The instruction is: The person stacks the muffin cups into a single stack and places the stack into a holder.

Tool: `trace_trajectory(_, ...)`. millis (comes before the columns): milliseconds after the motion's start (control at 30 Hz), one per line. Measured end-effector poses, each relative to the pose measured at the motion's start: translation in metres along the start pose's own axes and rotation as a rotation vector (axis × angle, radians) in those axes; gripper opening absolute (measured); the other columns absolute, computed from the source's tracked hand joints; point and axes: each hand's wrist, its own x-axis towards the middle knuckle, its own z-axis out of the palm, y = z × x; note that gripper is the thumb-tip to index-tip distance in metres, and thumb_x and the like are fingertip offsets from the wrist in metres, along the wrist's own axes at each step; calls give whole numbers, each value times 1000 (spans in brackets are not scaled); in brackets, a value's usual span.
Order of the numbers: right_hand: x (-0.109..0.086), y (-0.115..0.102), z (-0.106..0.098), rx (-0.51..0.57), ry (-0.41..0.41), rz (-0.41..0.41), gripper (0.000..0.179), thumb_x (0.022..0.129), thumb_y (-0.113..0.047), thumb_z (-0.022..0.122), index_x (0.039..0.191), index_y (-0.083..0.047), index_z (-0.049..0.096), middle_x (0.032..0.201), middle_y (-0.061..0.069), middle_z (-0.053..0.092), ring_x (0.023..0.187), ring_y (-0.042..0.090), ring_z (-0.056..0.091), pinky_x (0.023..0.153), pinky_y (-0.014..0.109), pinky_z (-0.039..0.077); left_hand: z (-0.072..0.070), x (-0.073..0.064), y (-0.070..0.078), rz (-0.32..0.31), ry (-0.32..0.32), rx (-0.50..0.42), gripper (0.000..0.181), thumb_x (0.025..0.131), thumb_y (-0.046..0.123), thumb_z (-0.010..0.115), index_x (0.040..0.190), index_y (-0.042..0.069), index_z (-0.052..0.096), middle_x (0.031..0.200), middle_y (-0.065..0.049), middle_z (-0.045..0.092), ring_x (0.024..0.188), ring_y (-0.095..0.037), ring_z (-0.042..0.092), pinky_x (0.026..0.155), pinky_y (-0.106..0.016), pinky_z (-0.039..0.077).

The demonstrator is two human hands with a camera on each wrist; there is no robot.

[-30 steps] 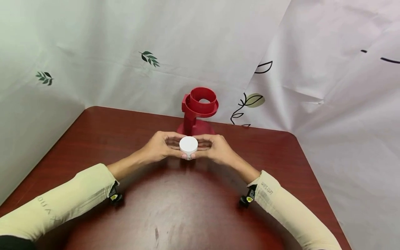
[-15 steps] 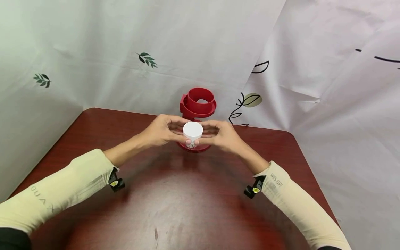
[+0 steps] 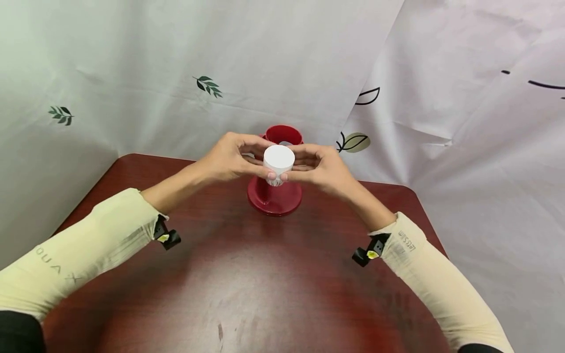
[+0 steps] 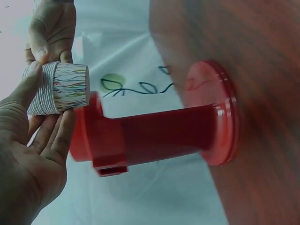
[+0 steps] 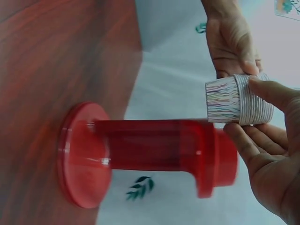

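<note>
A stack of nested paper baking cups (image 3: 279, 158) is held up in the air between both hands. Colored wavy lines mark its lower wall (image 4: 71, 86), and stacked rims ring the upper part. My left hand (image 3: 231, 159) grips its left side, thumb in front and fingers behind. From the right, my right hand (image 3: 328, 169) pinches it the same way. Behind and below stands a red stand (image 3: 274, 202) with a round base, a thick post (image 5: 145, 144) and a ring-shaped top, partly hidden by the hands and cups in the head view.
The reddish-brown wooden table (image 3: 247, 284) has rounded far corners. A pale cloth (image 3: 154, 59) with leaf prints hangs behind it and along the sides. Small black wrist cameras (image 3: 166, 234) hang beneath both cream sleeves.
Both hands have raised the stack of paper baking cups and moved it slightly right, up to the height of the red stand's top. The stand's base has come into fuller view.
</note>
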Motion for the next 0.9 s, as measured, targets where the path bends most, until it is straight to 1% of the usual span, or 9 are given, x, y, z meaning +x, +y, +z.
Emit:
trace_trajectory(100,4,-11,-6,0,18,-39,55,87,-7,97,139,-6,78,131,12,83,117,25,83,102,34,67,-4,7,11,41,17,1,56,84,3,100,136,10,82,125,-7,85,109,-23,81,99,-31,68)
trace_trajectory(233,11,-25,-16,-54,67,-88,54,86,-9,98,137,-9,79,131,9,83,116,22,83,101,32,67,-9,18,25,99,54,40,55,85,2,99,137,9,82,127,-7,84,112,-20,78,99,-30,67)
trace_trajectory(300,16,-31,-21,-79,87,-97,53,87,-11,98,137,-11,79,132,7,83,118,21,82,99,32,68,-11,24,31,116,71,59,56,85,4,99,138,11,82,127,-6,81,113,-20,76,100,-31,67)
trace_trajectory(400,24,-37,-28,-92,92,-92,53,88,-15,97,138,-14,79,135,5,81,123,20,80,99,33,68,-15,32,36,127,88,84,55,87,7,99,139,12,81,126,-6,79,112,-20,75,101,-33,67)
trace_trajectory(500,31,-40,-33,-92,96,-86,52,89,-17,97,138,-16,79,136,3,81,125,19,78,99,33,67,-18,40,39,118,89,103,55,87,10,99,140,13,81,125,-6,81,109,-20,76,101,-33,67)
trace_trajectory(667,44,-40,-37,-82,113,-81,51,89,-16,96,137,-14,78,134,6,81,125,19,78,99,34,67,-25,53,42,90,76,113,53,90,11,97,140,12,81,121,-4,85,108,-20,79,98,-30,66)
trace_trajectory(767,52,-39,-38,-92,122,-76,52,89,-17,95,137,-14,78,133,7,81,124,19,77,100,35,66,-29,60,40,70,78,138,51,91,14,97,140,12,81,120,-4,86,107,-19,79,97,-30,64)
trace_trajectory(900,63,-33,-37,-119,128,-75,51,88,-18,95,136,-13,78,128,8,82,119,20,78,99,34,63,-32,66,36,29,91,174,52,92,17,97,140,11,80,123,-7,85,106,-18,79,96,-29,61)
